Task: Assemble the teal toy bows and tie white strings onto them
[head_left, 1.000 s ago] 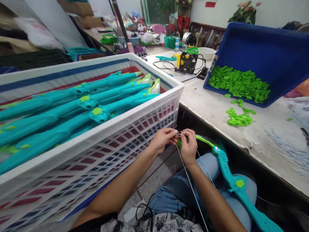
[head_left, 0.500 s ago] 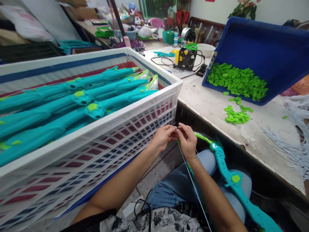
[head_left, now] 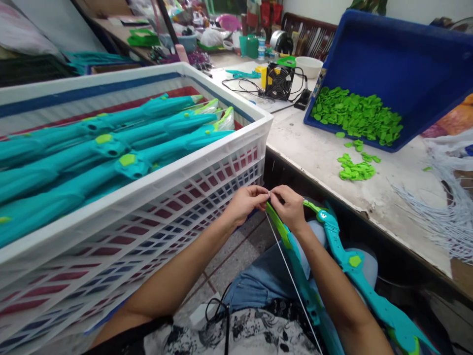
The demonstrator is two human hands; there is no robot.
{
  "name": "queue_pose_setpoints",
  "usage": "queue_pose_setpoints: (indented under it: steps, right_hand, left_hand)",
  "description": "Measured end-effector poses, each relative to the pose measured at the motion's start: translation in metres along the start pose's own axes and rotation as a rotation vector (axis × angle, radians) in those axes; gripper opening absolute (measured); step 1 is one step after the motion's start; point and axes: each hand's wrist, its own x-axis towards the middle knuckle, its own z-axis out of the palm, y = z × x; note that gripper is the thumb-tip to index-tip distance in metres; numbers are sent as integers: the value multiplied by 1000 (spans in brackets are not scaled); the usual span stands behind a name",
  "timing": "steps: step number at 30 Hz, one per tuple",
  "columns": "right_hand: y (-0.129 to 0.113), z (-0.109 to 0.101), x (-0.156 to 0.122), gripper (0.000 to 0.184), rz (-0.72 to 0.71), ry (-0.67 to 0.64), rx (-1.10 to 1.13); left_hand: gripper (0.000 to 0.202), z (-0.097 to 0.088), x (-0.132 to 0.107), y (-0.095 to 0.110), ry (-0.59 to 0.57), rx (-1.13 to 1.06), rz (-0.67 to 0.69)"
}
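Pinching now, left hand (head_left: 252,203) and right hand (head_left: 290,207), each grip nearly closed on one white cord (head_left: 295,286) | two turquoise limbs (head_left: 369,288) | one white crate (head_left: 207,155) | one blue bin (head_left: 380,64)

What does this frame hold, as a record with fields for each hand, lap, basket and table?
left hand: fingers pinching white string
right hand: pinching close beside the left
lap: teal-and-green parts
basket: white, holding teal pieces
table: tilted blue bin with green pieces, more in front; pale strands right
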Motion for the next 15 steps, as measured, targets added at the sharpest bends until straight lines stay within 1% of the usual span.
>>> queue_pose_setpoints:
  steps: [3, 6, 8, 11, 15]
  right_hand:
    - [2, 2, -6, 18, 108, -4, 92]
    - [4, 5, -13, 18, 146, -26, 156]
    - [5, 7, -18, 18, 115, -39, 154]
    - [5, 12, -25, 18, 27, -60, 97]
    - [2, 19, -31, 20, -49, -97, 13]
  left_hand:
    - [19, -4, -1, -5, 40, 151, 41]
    - [20, -11, -2, -9, 8, 234, 59]
    - [19, -17, -3, -10, -42, 257, 63]
    - [18, -25, -6, -7, -111, 348, 81]
    - [16, -30, -12, -4, -133, 527, 139]
